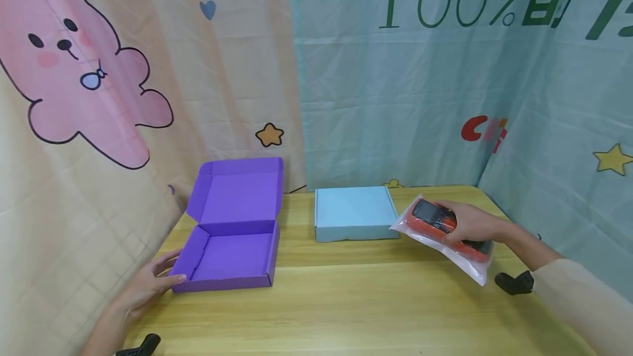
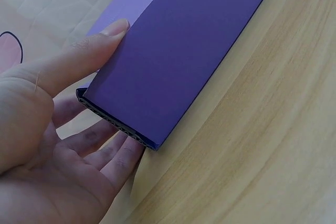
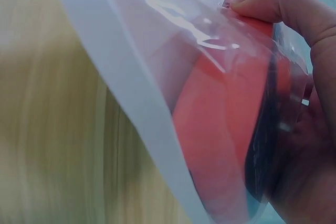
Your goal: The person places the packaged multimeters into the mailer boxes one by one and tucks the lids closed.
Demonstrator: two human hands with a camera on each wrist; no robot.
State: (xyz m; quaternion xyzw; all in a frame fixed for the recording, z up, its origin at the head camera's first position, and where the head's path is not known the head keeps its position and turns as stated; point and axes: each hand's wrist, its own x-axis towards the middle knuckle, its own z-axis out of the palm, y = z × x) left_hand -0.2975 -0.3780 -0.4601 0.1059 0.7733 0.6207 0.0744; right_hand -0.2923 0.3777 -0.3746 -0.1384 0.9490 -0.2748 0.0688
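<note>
A purple cardboard box (image 1: 227, 254) sits on the left of the table with its lid raised at the back and its inside showing. My left hand (image 1: 150, 283) holds its front left corner, the thumb over the top edge and the fingers by the side wall. On the right, my right hand (image 1: 470, 223) grips a red-and-black device with a dark screen, apparently a multimeter (image 1: 429, 223), inside a clear plastic bag (image 1: 462, 260). In the right wrist view the thumb presses the bag against the red casing (image 3: 220, 114). The bag appears held above the table, tilted.
A closed light-blue box (image 1: 356, 213) stands at the back middle of the wooden table (image 1: 336, 301), between the purple box and the bag. Printed curtains (image 1: 395, 98) hang behind and along both sides of the table.
</note>
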